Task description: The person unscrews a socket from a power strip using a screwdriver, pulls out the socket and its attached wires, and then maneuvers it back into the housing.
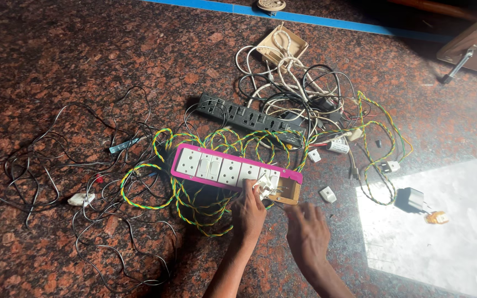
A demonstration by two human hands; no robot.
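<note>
At the far left, a loose tangle of thin black wire (56, 165) sprawls over the floor (40, 49), with a small white plug piece (80, 199) lying among its loops; none of it is joined to anything that can be seen. Next comes a twisted yellow-and-green cable (155, 187), looping under and around the pink-edged switchboard (233, 168), which lies flat near the middle of the floor. Most of its white sockets and switches sit in place along the panel, but the right-end compartment is open, showing the wooden box inside, so by that reckoning the board looks mostly assembled with one module left to seat. The left hand (248, 212) is closed around a small white switch module (264, 182) with bare wires, held right at that open end. The right hand (306, 234) hovers just beside it with fingers curled loosely; whether it pinches anything I cannot tell. Behind the board lies a black power strip (247, 118), and beyond it a heap of white and black cords (299, 88) by an open beige box (280, 45). Further right, spare white modules (327, 193) and a dark adapter (409, 200) are scattered, the adapter in a bright patch of sunlight. The floor is polished reddish-brown speckled stone, crossed at the top by a strip of blue tape (305, 16).
</note>
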